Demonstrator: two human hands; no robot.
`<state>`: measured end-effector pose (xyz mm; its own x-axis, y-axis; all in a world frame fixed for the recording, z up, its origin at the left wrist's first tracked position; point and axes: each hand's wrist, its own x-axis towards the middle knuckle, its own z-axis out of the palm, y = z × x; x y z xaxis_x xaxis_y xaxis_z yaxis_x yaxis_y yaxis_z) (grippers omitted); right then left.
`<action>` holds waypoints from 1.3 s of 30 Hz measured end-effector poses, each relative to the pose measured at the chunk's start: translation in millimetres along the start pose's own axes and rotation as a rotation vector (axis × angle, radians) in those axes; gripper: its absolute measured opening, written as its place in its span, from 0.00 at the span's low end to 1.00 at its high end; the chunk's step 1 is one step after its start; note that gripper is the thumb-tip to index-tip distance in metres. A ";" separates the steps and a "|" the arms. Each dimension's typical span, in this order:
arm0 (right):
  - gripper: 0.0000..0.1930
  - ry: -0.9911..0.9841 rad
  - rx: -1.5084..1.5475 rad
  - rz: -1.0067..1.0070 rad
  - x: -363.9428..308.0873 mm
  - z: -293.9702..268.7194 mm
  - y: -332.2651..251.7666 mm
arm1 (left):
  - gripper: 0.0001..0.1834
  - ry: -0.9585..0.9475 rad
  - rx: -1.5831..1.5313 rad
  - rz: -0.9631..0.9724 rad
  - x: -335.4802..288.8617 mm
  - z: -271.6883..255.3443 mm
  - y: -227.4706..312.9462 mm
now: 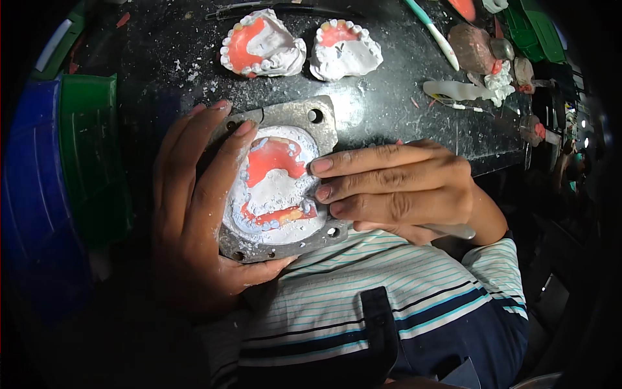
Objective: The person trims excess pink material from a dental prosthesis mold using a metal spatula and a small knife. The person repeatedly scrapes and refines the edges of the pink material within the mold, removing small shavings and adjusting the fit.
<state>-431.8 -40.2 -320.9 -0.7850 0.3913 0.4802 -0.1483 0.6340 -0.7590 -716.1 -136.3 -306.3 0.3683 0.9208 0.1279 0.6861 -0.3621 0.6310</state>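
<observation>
My left hand point(204, 188) grips a grey metal dental flask point(322, 133) from its left side, with the thumb along the lower edge and the fingers over the top. White plaster point(301, 232) fills the flask. Set in it are two pink denture bases point(271, 161) with teeth at their edges, one curved and one a narrow strip. My right hand point(402, 188) has its fingertips against the plaster's right edge. A slim tool with a rounded, greyish end point(461, 231) sticks out below its fingers; its other end is hidden.
Two plaster dental models point(285, 50) point(356, 57) with pink bases stand at the back of the dusty black table point(162, 52). A white-and-teal brush-like handle point(434, 35) and a translucent bottle point(453, 89) lie at right. Blue point(39, 188) and green point(94, 155) bins flank the left.
</observation>
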 end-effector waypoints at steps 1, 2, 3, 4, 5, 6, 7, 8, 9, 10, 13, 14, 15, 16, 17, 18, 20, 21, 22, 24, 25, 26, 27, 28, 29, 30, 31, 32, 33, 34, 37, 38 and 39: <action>0.12 0.002 0.003 -0.004 1.6 -2.0 -2.4 | 0.69 -0.001 0.005 -0.002 -0.8 0.2 0.4; 0.11 0.006 0.041 0.052 4.5 -6.0 -6.6 | 0.69 0.010 0.010 0.004 -1.9 0.2 0.2; 0.11 0.011 0.072 0.116 3.1 -9.0 -8.4 | 0.69 0.020 0.007 0.018 -1.2 3.6 -2.2; 0.10 -0.002 0.072 0.093 0.5 -11.7 -4.9 | 0.69 0.020 0.002 0.022 0.6 6.1 -4.0; 0.10 -0.003 0.067 0.098 -1.9 -13.6 -2.3 | 0.69 0.009 -0.013 0.028 3.3 8.0 -5.7; 0.10 -0.018 0.108 0.085 0.1 -14.7 -0.7 | 0.68 -0.001 -0.015 0.019 2.9 4.0 -3.9; 0.09 -0.034 0.148 0.073 2.3 -15.3 0.2 | 0.68 0.000 -0.011 0.006 1.9 0.4 -2.7; 0.09 -0.039 0.158 0.068 6.3 -16.6 -0.4 | 0.68 -0.008 -0.015 0.011 0.8 -2.8 -1.6; 0.10 -0.055 0.164 0.092 8.6 -18.6 -0.9 | 0.67 -0.018 -0.030 0.031 2.0 -0.8 -5.1; 0.10 -0.072 0.169 0.116 9.4 -19.4 -0.5 | 0.67 -0.017 -0.037 0.034 3.1 2.1 -8.8; 0.10 -0.064 0.168 0.107 9.6 -16.7 1.9 | 0.67 0.000 -0.078 0.063 3.0 2.5 -11.6; 0.10 -0.069 0.173 0.107 11.5 -17.2 1.6 | 0.67 -0.004 -0.077 0.067 2.6 0.6 -11.1; 0.10 -0.079 0.176 0.125 11.9 -17.9 1.6 | 0.67 -0.008 -0.080 0.077 3.1 1.5 -12.6; 0.10 -0.088 0.178 0.143 12.4 -18.6 1.3 | 0.67 -0.006 -0.086 0.077 3.5 2.6 -13.7; 0.10 -0.091 0.177 0.147 13.3 -19.7 0.5 | 0.67 0.004 -0.095 0.090 3.8 3.7 -14.5; 0.10 -0.127 0.134 0.150 15.5 -21.1 -1.5 | 0.67 0.015 -0.102 0.098 3.0 3.4 -14.0; 0.12 -0.168 0.092 0.176 21.7 -22.3 -8.1 | 0.66 0.021 -0.101 0.096 0.8 1.8 -12.7; 0.12 -0.168 0.087 0.182 18.9 -22.5 -6.3 | 0.66 0.022 -0.104 0.109 2.5 4.1 -15.4; 0.13 -0.159 0.121 0.172 14.8 -23.1 -4.3 | 0.66 0.022 -0.109 0.114 3.8 5.5 -17.4; 0.16 -0.175 0.197 0.143 15.8 -27.5 -1.5 | 0.65 0.005 -0.116 0.115 4.0 4.0 -18.0; 0.16 -0.178 0.201 0.143 15.8 -27.7 0.6 | 0.65 0.006 -0.117 0.109 3.5 3.1 -17.4; 0.16 -0.182 0.196 0.080 14.5 -26.7 3.1 | 0.65 0.008 -0.125 0.118 3.6 2.6 -17.2; 0.17 -0.185 0.186 0.016 13.2 -26.3 5.2 | 0.65 0.010 -0.133 0.133 4.5 2.8 -17.8; 0.17 -0.202 0.178 -0.023 13.4 -26.7 7.3 | 0.65 0.013 -0.132 0.133 5.1 2.2 -18.4; 0.17 -0.204 0.178 -0.024 14.3 -26.8 6.0 | 0.65 0.004 -0.146 0.141 5.9 1.4 -19.1; 0.17 -0.208 0.169 0.003 15.8 -27.2 3.0 | 0.65 -0.006 -0.161 0.150 6.3 0.3 -19.5; 0.17 -0.211 0.160 0.031 17.4 -27.6 -0.4 | 0.65 -0.004 -0.161 0.150 6.6 0.1 -19.3; 0.17 -0.213 0.160 0.032 18.5 -27.6 -4.4 | 0.65 0.003 -0.167 0.149 7.2 0.1 -18.6; 0.17 -0.206 0.142 0.074 18.8 -26.2 -8.8 | 0.65 0.010 -0.170 0.146 6.6 0.5 -18.0; 0.18 -0.199 0.124 0.115 19.4 -24.8 -12.8 | 0.65 0.011 -0.170 0.144 5.9 0.3 -17.7; 0.18 -0.181 -0.032 0.094 25.4 -19.7 -22.9 | 0.66 -0.001 -0.159 0.132 4.1 -0.4 -16.9; 0.17 -0.122 -0.037 0.062 18.9 -14.0 -21.9 | 0.66 0.009 -0.163 0.120 3.0 0.0 -16.5; 0.17 -0.120 -0.044 0.066 13.6 -10.3 -24.5 | 0.67 0.019 -0.171 0.116 4.0 1.7 -16.5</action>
<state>-432.6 -43.6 -291.1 -0.8588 0.3523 0.3721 -0.0698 0.6389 -0.7661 -724.9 -126.9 -317.5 0.4255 0.8775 0.2212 0.5226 -0.4379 0.7315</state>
